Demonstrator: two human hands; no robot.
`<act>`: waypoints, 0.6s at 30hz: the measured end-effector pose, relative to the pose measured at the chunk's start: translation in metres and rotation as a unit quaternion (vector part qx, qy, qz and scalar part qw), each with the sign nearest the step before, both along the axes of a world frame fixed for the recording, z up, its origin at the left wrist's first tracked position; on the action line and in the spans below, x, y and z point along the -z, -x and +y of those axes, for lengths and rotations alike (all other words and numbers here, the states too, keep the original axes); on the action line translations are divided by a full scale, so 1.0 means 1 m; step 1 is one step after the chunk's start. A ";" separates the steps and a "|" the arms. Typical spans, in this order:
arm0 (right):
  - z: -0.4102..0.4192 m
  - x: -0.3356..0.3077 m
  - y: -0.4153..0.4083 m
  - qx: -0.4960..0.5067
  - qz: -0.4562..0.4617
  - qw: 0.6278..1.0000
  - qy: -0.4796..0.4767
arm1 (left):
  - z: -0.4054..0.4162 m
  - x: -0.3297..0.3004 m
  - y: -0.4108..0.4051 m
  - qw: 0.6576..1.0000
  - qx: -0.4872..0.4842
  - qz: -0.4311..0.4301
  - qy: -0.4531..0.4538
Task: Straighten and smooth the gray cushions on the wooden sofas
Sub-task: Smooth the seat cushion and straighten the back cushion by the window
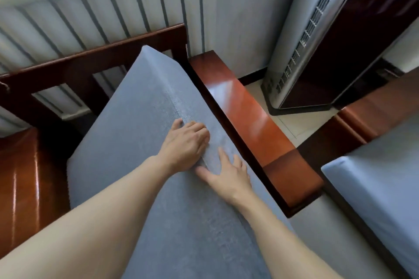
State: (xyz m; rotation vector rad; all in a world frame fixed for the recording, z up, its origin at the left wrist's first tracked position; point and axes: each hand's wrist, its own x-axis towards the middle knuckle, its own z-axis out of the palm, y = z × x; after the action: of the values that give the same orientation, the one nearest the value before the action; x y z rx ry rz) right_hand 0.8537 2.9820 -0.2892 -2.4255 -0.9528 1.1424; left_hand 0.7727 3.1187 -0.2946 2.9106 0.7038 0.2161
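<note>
here the gray cushion [145, 120] lies tilted across the seat of the wooden sofa [244, 106], its far corner propped up against the slatted back rail [95, 61] and its right edge running along the polished armrest. both of the person's bare arms reach over it from the near side. the left hand [186, 142] sits on top of the cushion with its fingers bent at the knuckles and pressing down into the cloth near a raised seam; whether it is pinching the fabric or only pushing on it i cannot tell. the right hand [226, 176] lies just beside it, touching it at the thumb, palm down and fingers spread straight and flat on the cover close to the cushion's right edge. the cloth looks faintly ridged in a line running from the hands up toward the far corner.

to the right, a second gray cushion [376, 192] rests on a neighbouring wooden sofa [371, 115], well apart from the hands. behind the sofa stands a white radiator [90, 13] against the wall, and in the corner a tall standing air conditioner [301, 36] on the pale tiled floor [292, 120].
</note>
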 end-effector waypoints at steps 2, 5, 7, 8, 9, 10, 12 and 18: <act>0.001 0.002 0.006 -0.002 -0.038 0.999 -0.010 | 0.002 0.009 -0.013 1.000 0.020 0.008 -0.010; 0.004 0.011 0.018 0.039 -0.143 0.988 -0.034 | 0.005 0.017 -0.026 0.998 0.043 0.037 -0.017; 0.004 0.018 0.026 0.071 -0.198 0.976 -0.051 | 0.008 0.024 -0.032 0.997 0.054 0.049 -0.016; 0.005 0.022 0.028 0.085 -0.215 0.971 -0.057 | 0.010 0.026 -0.036 0.997 0.060 0.050 -0.013; 0.005 0.026 0.029 0.097 -0.224 0.968 -0.060 | 0.012 0.029 -0.040 0.997 0.067 0.049 -0.007; 0.005 0.029 0.028 0.108 -0.230 0.965 -0.063 | 0.013 0.031 -0.043 0.996 0.073 0.048 -0.001; 0.005 0.040 0.021 0.126 -0.245 0.959 -0.060 | 0.017 0.040 -0.054 0.994 0.091 0.057 0.009; 0.011 0.096 0.010 0.204 -0.327 0.922 -0.036 | 0.017 0.087 -0.087 0.987 0.130 0.098 0.008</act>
State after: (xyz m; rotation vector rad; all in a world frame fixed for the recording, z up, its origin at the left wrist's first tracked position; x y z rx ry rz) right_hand 0.8441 2.9930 -0.3847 -2.8013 -0.5653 0.1403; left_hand 0.8597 3.1361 -0.3812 2.9949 0.3391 -0.1040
